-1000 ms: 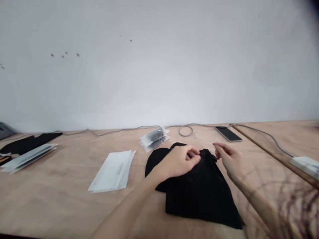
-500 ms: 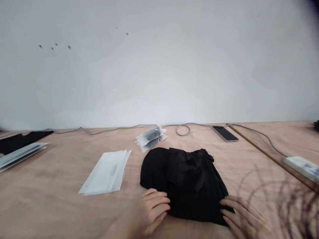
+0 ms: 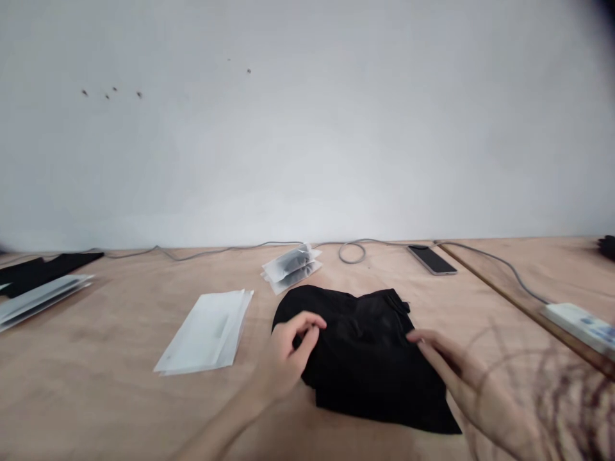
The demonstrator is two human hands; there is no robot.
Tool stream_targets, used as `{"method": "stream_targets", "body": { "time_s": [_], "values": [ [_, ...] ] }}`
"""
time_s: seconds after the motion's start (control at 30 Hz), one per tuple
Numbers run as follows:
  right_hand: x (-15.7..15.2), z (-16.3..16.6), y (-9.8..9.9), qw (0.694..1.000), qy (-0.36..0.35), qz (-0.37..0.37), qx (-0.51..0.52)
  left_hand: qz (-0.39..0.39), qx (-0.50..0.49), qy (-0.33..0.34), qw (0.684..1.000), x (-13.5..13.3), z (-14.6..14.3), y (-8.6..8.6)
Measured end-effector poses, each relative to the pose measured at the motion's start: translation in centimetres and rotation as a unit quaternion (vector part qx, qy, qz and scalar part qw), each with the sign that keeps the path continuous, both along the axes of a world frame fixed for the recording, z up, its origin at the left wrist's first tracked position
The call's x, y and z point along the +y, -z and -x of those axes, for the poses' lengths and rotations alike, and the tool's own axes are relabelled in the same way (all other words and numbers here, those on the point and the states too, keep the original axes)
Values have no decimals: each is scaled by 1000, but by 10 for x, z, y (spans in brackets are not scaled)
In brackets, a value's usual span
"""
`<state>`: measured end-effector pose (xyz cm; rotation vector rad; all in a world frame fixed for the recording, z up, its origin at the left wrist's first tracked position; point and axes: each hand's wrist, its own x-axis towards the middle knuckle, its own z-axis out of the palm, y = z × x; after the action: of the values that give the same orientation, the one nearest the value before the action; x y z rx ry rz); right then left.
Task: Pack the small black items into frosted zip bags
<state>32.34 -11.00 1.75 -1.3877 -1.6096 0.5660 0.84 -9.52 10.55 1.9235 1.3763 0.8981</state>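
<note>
A black folded cloth (image 3: 369, 358) lies on the wooden table (image 3: 120, 403) in front of me. My left hand (image 3: 288, 352) is at the cloth's left edge, thumb and fingers pinched on a fold of it. My right hand (image 3: 456, 378) rests on the cloth's right side with its fingers stretched out flat, holding nothing.
A stack of clear flat bags (image 3: 206, 331) lies left of the cloth, a packed bag (image 3: 291, 267) behind it. A phone (image 3: 431, 259) and grey cable (image 3: 353, 251) sit near the wall. More bags (image 3: 38, 296) at far left, a white power strip (image 3: 581, 323) at right.
Both hands went from the cloth's far end to its near edge, then came up onto it. The left hand now pinches the left edge, and the cloth looks folded more compactly.
</note>
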Motion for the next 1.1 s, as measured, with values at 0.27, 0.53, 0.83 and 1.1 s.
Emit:
{"method": "stream_targets", "body": {
  "time_s": [0.27, 0.53, 0.83, 1.1],
  "values": [
    [63, 38, -28, 963, 24, -97, -250, -138, 130, -48, 981, 54, -34, 4],
    [29, 48, 33, 937, -81, -79, -332, -64, 261, 192, 944, 21, -37, 53],
    [54, 50, -8, 958, -101, -39, -266, -71, 249, 233, 937, 36, -25, 51],
    [92, 69, -31, 968, -178, 23, -178, -130, 214, 281, 926, 54, -5, 48]
  ]
}}
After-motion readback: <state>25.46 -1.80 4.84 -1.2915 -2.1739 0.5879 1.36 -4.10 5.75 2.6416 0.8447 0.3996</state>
